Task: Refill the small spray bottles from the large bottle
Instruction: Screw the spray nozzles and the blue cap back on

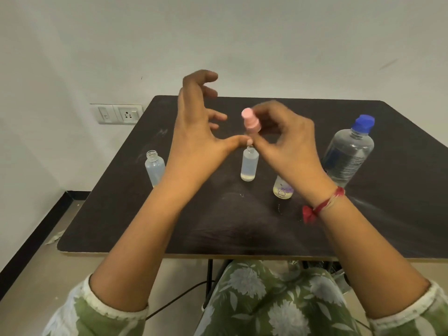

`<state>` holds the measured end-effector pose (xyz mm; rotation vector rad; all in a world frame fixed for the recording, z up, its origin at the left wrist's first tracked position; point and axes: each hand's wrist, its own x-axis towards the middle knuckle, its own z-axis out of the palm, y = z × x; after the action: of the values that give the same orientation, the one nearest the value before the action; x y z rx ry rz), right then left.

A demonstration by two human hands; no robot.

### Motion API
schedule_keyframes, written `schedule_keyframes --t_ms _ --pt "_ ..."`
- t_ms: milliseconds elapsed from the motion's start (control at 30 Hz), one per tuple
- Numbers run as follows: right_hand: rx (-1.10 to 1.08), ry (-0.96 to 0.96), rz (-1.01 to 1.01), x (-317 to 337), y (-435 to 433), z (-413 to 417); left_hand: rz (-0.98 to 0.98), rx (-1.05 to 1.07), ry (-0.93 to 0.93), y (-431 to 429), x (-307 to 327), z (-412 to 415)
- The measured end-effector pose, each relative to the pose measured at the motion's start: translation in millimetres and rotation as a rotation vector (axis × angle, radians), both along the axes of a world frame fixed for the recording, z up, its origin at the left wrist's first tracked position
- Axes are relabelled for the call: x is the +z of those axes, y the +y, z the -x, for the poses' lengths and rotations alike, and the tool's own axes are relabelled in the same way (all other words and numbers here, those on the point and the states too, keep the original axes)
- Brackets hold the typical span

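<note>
Three small clear bottles stand on the dark table [242, 226]. The left bottle [155, 169] is uncapped and apart from my hands. The middle bottle [249, 166] holds a little liquid at its bottom. Just above its neck is a pink spray cap [323, 122], pinched in my right hand [288, 144]. My left hand [196, 124] hovers beside the cap with fingers spread, its thumb near the bottle neck, holding nothing. A third small bottle [282, 190] with a purple print is partly hidden behind my right wrist. The large clear bottle [349, 154] with a blue cap stands at the right.
A white wall runs behind the table, with a switch and socket plate [118, 113] at the left. The floor lies to the left of the table. My lap in green floral cloth [266, 299] sits below the table's near edge.
</note>
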<state>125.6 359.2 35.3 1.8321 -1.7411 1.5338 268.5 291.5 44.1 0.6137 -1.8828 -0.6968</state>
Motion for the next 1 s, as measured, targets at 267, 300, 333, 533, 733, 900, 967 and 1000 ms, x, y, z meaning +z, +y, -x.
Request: schedule_keyframes --t_ms 267,300,333,533,733,900,967,1000 --pt "-0.136 -0.423 -0.061 -1 -9 24 -0.387 -0.064 -0.405 -33 -77 39" --pt "-0.153 -0.411 -0.07 -3 -11 25 -0.416 -0.077 -0.405 -33 -82 44" --pt "-0.164 -0.401 -0.07 -6 -12 26 -0.439 -0.083 -0.401 -33 -86 49" --pt "-0.179 -0.349 -0.028 -7 -13 26 -0.465 -0.102 -0.429 -32 -93 67" --pt "-0.174 -0.381 0.035 0 -11 25 -0.447 -0.05 -0.39 -30 -99 69" --pt "-0.157 -0.325 -0.049 -8 -17 20 -0.435 -0.05 -0.392 -25 -96 66" --pt "-0.158 -0.298 -0.083 -11 -17 19 -0.434 -0.065 -0.399 -23 -95 62" --pt "-0.15 -0.294 -0.102 -12 -16 18 -0.435 -0.076 -0.401 -22 -95 59"
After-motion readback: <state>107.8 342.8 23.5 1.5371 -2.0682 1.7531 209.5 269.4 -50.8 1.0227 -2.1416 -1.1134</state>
